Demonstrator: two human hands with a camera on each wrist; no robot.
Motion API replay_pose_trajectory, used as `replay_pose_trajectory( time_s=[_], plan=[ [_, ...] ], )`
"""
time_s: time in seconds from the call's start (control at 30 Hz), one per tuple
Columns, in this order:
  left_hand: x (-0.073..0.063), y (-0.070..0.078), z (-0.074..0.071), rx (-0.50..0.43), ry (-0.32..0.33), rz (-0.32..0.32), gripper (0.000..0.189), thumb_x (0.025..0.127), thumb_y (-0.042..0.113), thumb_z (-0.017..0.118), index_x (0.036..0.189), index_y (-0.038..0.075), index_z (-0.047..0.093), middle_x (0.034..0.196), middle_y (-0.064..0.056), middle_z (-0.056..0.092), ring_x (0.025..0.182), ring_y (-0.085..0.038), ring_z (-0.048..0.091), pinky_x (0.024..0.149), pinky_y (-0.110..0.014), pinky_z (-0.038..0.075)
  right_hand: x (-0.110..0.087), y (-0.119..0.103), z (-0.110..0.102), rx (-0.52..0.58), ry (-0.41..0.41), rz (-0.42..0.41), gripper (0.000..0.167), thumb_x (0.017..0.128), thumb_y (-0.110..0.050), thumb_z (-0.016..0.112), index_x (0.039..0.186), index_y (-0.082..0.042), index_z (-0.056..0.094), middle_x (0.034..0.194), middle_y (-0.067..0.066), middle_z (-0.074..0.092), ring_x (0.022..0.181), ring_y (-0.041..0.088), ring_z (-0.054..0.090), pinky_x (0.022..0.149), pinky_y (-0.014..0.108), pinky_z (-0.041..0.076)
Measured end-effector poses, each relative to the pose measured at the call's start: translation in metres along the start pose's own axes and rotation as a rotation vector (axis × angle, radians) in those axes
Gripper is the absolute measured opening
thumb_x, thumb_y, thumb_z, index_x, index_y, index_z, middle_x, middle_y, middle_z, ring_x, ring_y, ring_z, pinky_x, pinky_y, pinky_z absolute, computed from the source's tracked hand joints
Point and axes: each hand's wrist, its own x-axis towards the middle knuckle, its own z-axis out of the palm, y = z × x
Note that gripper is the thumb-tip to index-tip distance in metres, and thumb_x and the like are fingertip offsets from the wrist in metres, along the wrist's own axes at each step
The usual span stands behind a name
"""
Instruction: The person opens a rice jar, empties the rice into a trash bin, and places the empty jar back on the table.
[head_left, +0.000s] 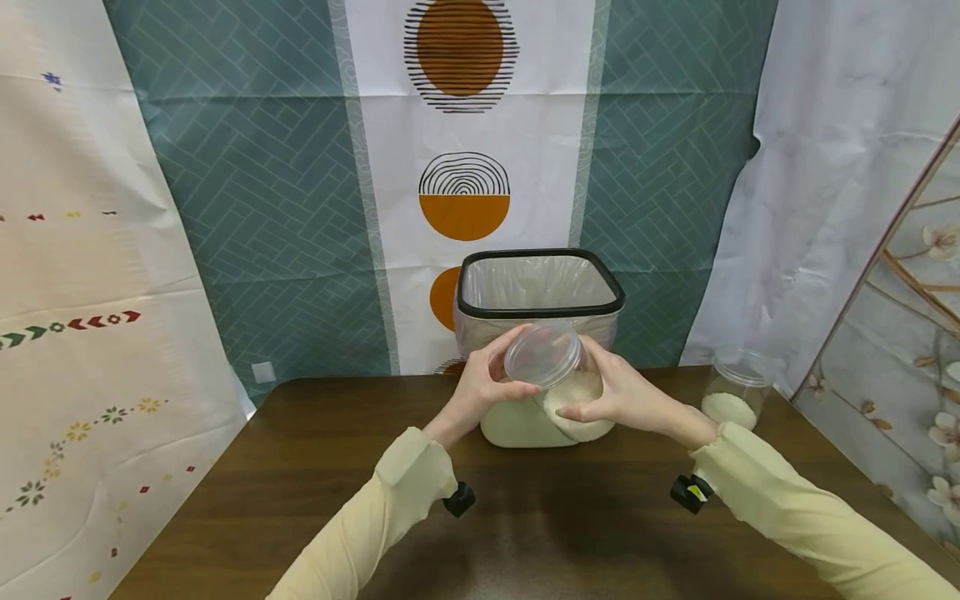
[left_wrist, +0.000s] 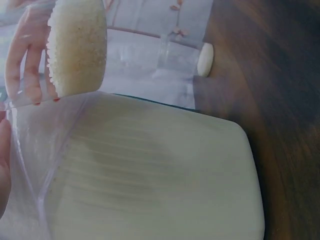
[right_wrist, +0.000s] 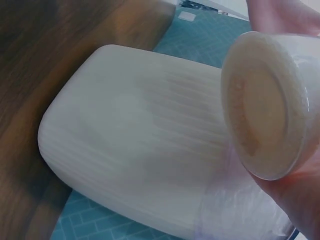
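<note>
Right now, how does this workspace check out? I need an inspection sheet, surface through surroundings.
Surface: brown table with a wood-grain look.
Job's things: clear jar partly filled with white grains, tilted, clear lid at its mouth (whether fastened, cannot tell); pale bin, black-rimmed and bag-lined, behind it.
Clutter: second jar, also holding white grains, toward the table's right side.
Hands: left hand grips the lid; right hand holds the jar's body.
Cables: nothing seen.
Surroundings: teal patterned cloth behind.

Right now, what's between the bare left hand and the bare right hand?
A round, clear plastic jar of white grains, tilted, with a clear, round plastic lid. The head view shows both between the left hand and right hand.
</note>
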Motion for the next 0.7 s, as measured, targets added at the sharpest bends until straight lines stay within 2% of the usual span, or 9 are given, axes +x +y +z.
replay_pose_trajectory(
  time_s=[0.13,0.43,0.57,0.7],
  plan=[
    [-0.001,0.001,-0.002,0.012,-0.003,-0.008,0.084,0.069,0.046,0.075,0.133,0.002,0.043,0.126,-0.008,0.050,0.108,-0.024,0.049,0.089,-0.039,0.039,-0.001,0.000,0.002,-0.031,0.017,-0.025,0.078,0.066,-0.025,0.080,0.129,-0.006,0.038,0.115,0.003,0.052,0.100,0.017,0.049,0.081,0.039,0.039],
    [-0.005,0.005,-0.002,-0.012,0.027,-0.030,0.085,0.068,0.043,0.076,0.133,0.000,0.043,0.125,-0.011,0.050,0.105,-0.024,0.052,0.087,-0.037,0.041,-0.001,-0.003,0.006,-0.062,0.034,-0.038,0.076,0.066,-0.024,0.080,0.127,-0.003,0.038,0.114,0.004,0.052,0.100,0.018,0.050,0.082,0.039,0.040],
    [-0.006,0.018,0.002,0.003,0.057,-0.038,0.079,0.072,0.036,0.076,0.131,-0.004,0.043,0.123,-0.013,0.051,0.104,-0.023,0.052,0.087,-0.037,0.041,-0.001,-0.003,0.009,-0.093,0.075,-0.063,0.079,0.065,-0.023,0.080,0.127,-0.001,0.038,0.113,0.007,0.052,0.098,0.019,0.050,0.080,0.040,0.041],
    [-0.008,0.034,0.010,0.013,0.122,-0.051,0.067,0.075,0.019,0.075,0.129,-0.007,0.044,0.120,-0.015,0.053,0.102,-0.025,0.053,0.085,-0.036,0.043,0.002,-0.001,0.013,-0.147,0.141,-0.107,0.083,0.062,-0.022,0.081,0.127,0.002,0.036,0.115,0.010,0.050,0.098,0.021,0.050,0.080,0.041,0.042]
  ],
)
